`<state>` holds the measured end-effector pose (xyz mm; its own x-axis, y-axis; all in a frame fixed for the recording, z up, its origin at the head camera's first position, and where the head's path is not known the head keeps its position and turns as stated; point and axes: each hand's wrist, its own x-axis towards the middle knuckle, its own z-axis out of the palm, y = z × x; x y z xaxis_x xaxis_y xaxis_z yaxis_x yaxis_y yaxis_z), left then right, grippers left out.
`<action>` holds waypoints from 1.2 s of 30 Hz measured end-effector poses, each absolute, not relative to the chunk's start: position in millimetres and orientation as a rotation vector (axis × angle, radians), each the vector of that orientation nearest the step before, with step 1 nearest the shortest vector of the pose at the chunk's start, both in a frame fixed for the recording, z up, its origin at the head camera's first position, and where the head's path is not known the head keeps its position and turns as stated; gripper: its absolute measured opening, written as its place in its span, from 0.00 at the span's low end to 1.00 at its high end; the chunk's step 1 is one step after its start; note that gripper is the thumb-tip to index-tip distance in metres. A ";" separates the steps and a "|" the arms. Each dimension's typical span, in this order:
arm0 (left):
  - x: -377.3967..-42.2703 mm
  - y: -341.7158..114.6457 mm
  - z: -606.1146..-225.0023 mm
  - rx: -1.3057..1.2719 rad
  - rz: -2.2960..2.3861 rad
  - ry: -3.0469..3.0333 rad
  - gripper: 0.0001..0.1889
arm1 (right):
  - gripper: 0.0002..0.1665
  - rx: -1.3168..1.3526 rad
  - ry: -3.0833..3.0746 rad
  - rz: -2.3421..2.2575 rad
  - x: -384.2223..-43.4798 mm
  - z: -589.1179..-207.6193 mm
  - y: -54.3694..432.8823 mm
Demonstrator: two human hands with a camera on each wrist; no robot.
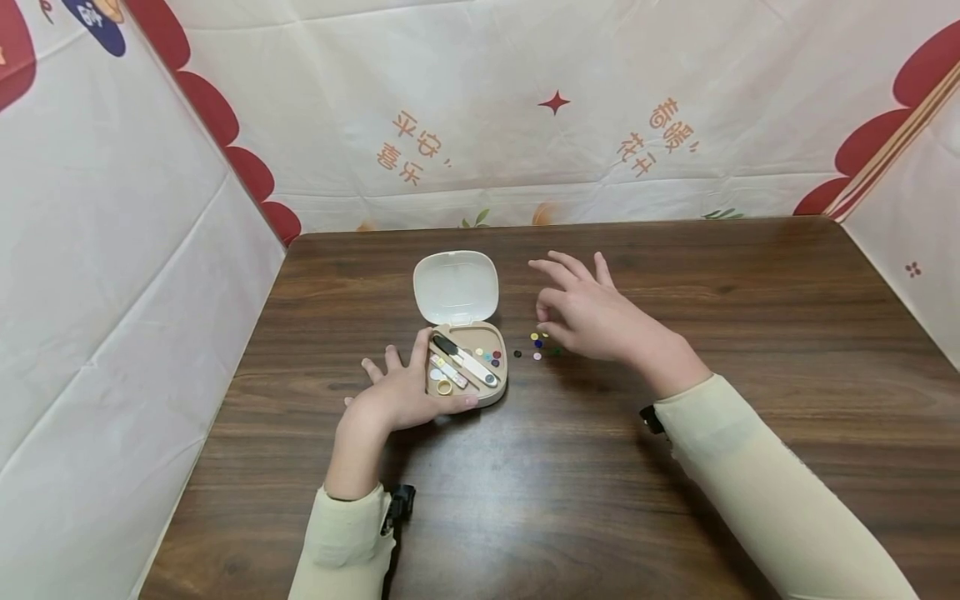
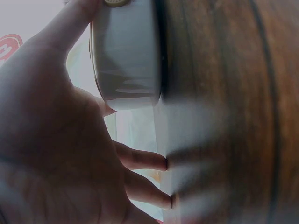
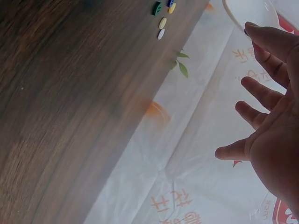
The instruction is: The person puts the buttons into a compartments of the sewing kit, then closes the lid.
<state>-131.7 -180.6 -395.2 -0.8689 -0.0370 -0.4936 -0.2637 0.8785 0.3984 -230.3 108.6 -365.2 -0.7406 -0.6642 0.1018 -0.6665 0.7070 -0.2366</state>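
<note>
A small beige sewing box (image 1: 491, 398) stands on the table with its whitish lid (image 1: 456, 287) raised. My left hand (image 1: 397, 396) spans its left side, thumb along the front wall and index finger at the left edge; the other fingers are spread. In the box lie a white-handled tool with a black end (image 1: 465, 361), a gold thimble (image 1: 444, 387) and several coloured buttons (image 1: 496, 356). Right of the box, my right hand (image 1: 592, 317) is raised over loose buttons (image 1: 537, 343). Its thumb and index finger pinch a small dark button (image 3: 246, 32), mostly hidden.
The brown wooden table (image 1: 600, 500) stretches beyond both hands. A white printed cloth (image 1: 525, 125) hangs along the back and both sides. Green, blue, yellow and pale buttons (image 3: 162, 23) lie loose on the wood. A lone black button (image 1: 517, 354) lies close to the box's right wall.
</note>
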 end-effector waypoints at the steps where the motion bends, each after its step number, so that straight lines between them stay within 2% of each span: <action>1: -131.6 -180.8 -395.3 -0.217 0.637 2.562 0.68 | 0.12 1.131 -2.891 0.409 -229.6 -364.8 108.0; 36: -132.3 -180.0 -393.3 -0.215 0.623 2.546 0.68 | 0.10 1.237 -2.773 0.444 -217.9 -362.7 73.3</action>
